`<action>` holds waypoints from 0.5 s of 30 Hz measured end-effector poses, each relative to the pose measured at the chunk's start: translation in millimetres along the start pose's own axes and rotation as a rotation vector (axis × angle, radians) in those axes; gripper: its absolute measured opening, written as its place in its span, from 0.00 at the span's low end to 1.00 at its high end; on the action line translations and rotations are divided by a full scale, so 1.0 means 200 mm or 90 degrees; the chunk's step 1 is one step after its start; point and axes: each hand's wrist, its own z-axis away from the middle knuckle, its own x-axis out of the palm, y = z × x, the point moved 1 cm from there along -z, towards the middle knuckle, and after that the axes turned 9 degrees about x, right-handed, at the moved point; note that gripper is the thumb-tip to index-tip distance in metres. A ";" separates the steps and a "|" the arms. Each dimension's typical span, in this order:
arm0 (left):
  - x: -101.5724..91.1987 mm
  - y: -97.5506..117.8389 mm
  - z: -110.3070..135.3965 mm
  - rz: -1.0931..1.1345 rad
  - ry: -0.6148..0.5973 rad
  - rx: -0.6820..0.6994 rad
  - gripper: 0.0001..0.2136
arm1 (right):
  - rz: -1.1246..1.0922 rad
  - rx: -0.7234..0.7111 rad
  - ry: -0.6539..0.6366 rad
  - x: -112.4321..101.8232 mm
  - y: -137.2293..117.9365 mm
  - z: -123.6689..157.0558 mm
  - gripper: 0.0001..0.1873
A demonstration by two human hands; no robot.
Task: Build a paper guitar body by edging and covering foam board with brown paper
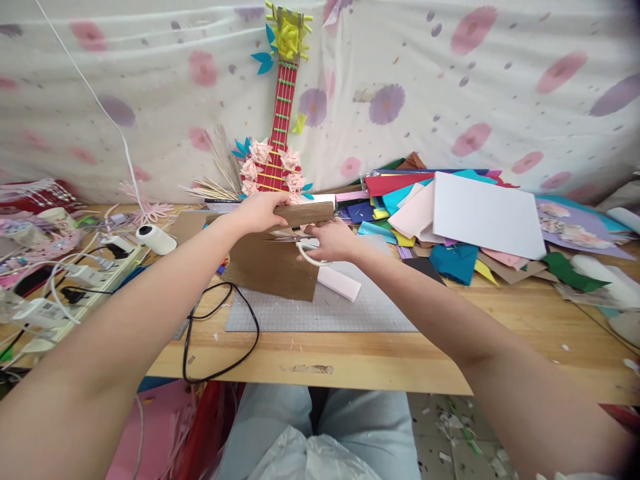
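My left hand is closed on a brown strip that looks like cardboard or wood-patterned paper, held above the cutting mat. In my right hand is a pair of scissors with white handles, its blades pointing left just under the strip. Below both hands lies a larger brown sheet on the grey cutting mat. A small pale pink folded piece rests on the mat to its right. Behind my hands stands a red paper guitar with pale roses and yellow trim.
Coloured sheets and a white board pile up at the right. On the left are a power strip with plugs, a thread cone and a looping black cable reaching the table's front edge.
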 end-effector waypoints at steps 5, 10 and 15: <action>0.00 0.01 0.00 0.039 -0.026 -0.025 0.17 | 0.004 0.002 0.011 -0.01 -0.06 -0.01 0.40; -0.01 0.02 0.00 0.045 -0.017 -0.023 0.18 | 0.009 -0.006 -0.015 -0.05 -0.10 -0.03 0.35; 0.00 0.00 -0.01 0.055 0.007 -0.012 0.16 | 0.025 -0.022 -0.027 -0.07 -0.08 -0.03 0.34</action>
